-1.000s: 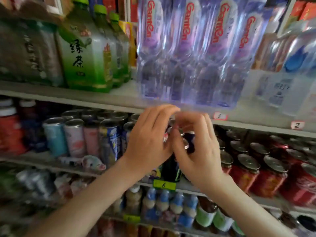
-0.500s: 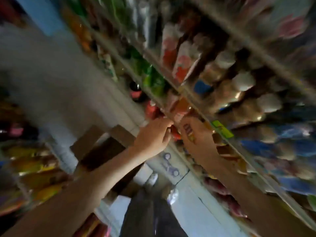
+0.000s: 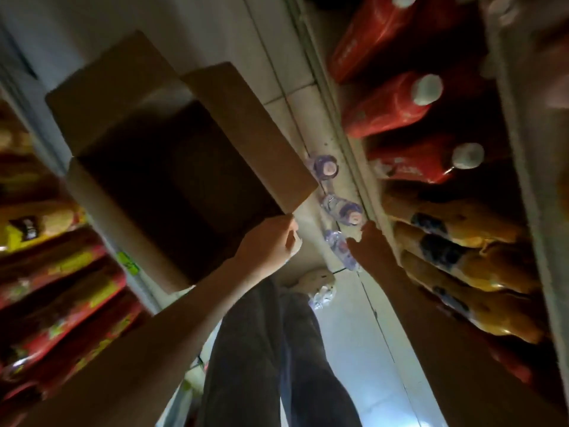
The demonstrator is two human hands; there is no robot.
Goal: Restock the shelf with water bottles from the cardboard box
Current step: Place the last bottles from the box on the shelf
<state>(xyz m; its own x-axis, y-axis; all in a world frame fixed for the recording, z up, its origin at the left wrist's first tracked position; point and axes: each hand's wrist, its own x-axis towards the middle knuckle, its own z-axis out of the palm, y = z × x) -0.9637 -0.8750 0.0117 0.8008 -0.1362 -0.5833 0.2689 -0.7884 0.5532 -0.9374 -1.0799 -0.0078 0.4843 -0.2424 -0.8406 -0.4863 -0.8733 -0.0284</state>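
The right hand's fingers [image 3: 368,231] reach the water bottles [image 3: 345,209], but whether they grip one I cannot tell. The left hand [image 3: 271,245] hangs loosely curled and empty at the cardboard box [image 3: 246,127] flap, probably clearing access. Clear plastic bottles with purple labels stand cap-up on the smooth floor [image 3: 348,318] between the matte box and the shelf [image 3: 354,155].

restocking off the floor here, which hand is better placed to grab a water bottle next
Right. The right hand reaches beside the clear purple-labelled plastic water bottles; the left hand sits at the brown cardboard box flap.
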